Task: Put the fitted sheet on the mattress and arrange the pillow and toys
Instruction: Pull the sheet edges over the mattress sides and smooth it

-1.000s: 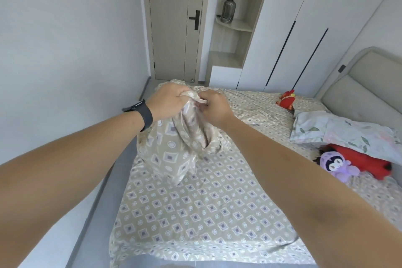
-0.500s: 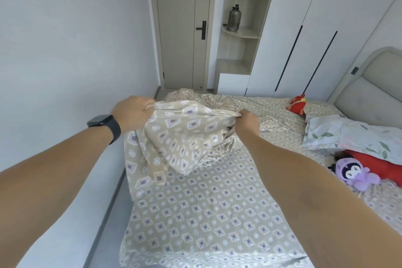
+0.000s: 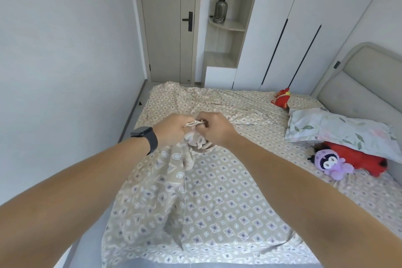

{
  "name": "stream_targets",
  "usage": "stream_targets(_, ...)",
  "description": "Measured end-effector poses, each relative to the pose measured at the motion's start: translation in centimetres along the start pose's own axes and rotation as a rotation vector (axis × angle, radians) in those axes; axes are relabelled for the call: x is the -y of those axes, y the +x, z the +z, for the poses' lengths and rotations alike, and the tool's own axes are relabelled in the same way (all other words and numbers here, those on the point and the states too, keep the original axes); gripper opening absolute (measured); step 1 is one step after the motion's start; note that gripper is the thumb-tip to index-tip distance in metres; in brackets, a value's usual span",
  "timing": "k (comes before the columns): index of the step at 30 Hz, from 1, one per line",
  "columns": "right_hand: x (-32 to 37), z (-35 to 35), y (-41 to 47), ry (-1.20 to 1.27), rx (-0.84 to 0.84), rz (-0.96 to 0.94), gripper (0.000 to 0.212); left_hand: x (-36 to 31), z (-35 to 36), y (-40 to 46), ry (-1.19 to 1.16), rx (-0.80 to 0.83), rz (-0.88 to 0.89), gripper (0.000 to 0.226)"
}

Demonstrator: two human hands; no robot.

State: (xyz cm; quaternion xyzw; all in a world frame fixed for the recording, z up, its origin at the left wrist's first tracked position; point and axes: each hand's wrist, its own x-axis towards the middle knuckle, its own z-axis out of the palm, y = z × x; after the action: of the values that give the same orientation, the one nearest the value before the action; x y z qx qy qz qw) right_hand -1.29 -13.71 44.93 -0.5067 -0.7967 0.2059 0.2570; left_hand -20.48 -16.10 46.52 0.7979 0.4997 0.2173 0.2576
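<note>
Soft, light cotton sheet spread loose over mattress, bunched edge pinched between left hand and right hand held together above bed middle. Limp, slides easily; best gripped at elastic hem corners. Near corner cut off by frame, mattress itself hidden under cloth.

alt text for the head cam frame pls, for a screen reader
Both hands, left hand and right hand, meet above a bed and pinch a bunched edge of the patterned fitted sheet, lifting it off the mattress. A floral pillow, a purple plush toy and red plush toys lie by the headboard at right.
</note>
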Motion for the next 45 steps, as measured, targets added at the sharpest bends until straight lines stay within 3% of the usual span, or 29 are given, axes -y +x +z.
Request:
stream_targets(2,-0.3,0.6,-1.4,0.069,0.069,-0.029,0.004,-0.5,0.9,0.0,-0.027,-0.007,-0.008,0.021)
stream_targets(4,-0.7,1.5,-2.2,0.036,0.137,-0.041,0.018,-1.0,1.6,-0.2,-0.074,-0.045,-0.016,0.018)
stream_targets(6,-2.0,2.7,-2.1,0.017,0.126,0.016,0.029,-1.4,2.4,-0.7,-0.103,-0.04,-0.009,0.03)
stream_targets(8,-3.5,3.8,-1.7,0.089,0.056,0.102,0.027,-1.7,2.9,-1.2,-0.15,-0.048,-0.024,0.039)
stream_targets(14,-11.9,2.9,0.3,-0.028,-0.314,0.554,0.009,-2.3,-0.5,0.0,-0.265,-0.224,-0.027,0.019)
stream_targets(16,-14.4,1.3,1.6,-0.09,-0.382,0.633,0.016,-2.0,-1.9,0.7,-0.203,-0.24,-0.005,0.018)
stream_targets(19,-14.6,-1.5,4.8,-0.06,-0.443,0.579,0.032,-0.6,-4.3,1.6,-0.023,-0.225,0.0,0.027)
stream_targets(22,-12.3,-4.5,9.0,0.066,-0.515,0.521,0.032,3.4,-7.4,2.7,0.313,-0.007,-0.108,0.026)
stream_targets(25,-8.4,-7.1,11.3,0.028,-0.585,0.212,0.021,8.4,-11.7,4.2,0.667,0.142,-0.254,0.031)
stream_targets(28,-5.4,-7.8,12.2,-0.088,-0.521,-0.089,0.015,11.0,-14.4,6.6,0.822,0.231,-0.437,0.023)
stream_targets(30,-5.1,-7.3,12.6,-0.104,-0.433,-0.123,0.009,10.7,-13.3,8.9,0.762,0.315,-0.411,0.049)
stream_targets(32,-5.6,-6.5,13.1,-0.028,-0.342,-0.112,0.008,7.8,-9.6,11.2,0.414,0.248,-0.28,0.079)
stream_targets(33,-5.9,-6.1,13.3,0.011,-0.299,-0.123,0.012,6.0,-7.0,12.5,0.246,0.196,-0.247,0.083)
stream_targets(37,-8.7,-4.9,12.5,0.051,-0.157,-0.174,0.033,1.1,2.1,16.4,-0.035,0.007,-0.152,0.019)
stream_targets(40,-14.7,-4.6,11.5,0.027,-0.101,-0.06,0.03,0.4,4.3,18.3,-0.153,-0.17,-0.129,0.027)
stream_targets(45,-25.9,-5.5,10.7,0.119,-0.322,0.42,0.025,-4.4,5.4,20.8,-0.064,-0.311,-0.092,0.013)
